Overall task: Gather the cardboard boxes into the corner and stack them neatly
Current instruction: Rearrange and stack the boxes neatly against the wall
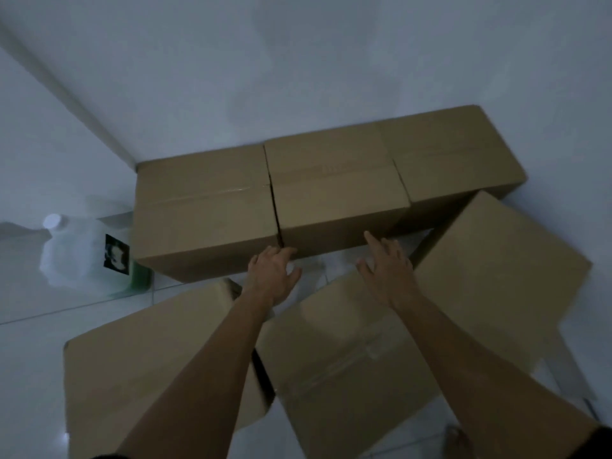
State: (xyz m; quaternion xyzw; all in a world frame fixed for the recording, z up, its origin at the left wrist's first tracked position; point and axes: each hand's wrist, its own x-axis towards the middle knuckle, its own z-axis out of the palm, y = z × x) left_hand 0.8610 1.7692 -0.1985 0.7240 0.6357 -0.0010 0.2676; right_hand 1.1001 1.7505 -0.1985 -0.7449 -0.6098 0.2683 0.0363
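Three taped-shut cardboard boxes [334,190] sit in a row along the wall, so no idea what's inside. Both the left hand [273,276] and right hand [385,266] are released, fingers spread near the middle box, with three more boxes [347,366] loose on the floor [33,376].

Row of 3 boxes [331,183] against wall [298,61] blocks upper centre of frame. 3 loose boxes [347,352] crowd lower half. Narrow strip of bare floor [318,263] between them at centre. Plastic jug [82,256] at left edge; open floor below it, lower left.
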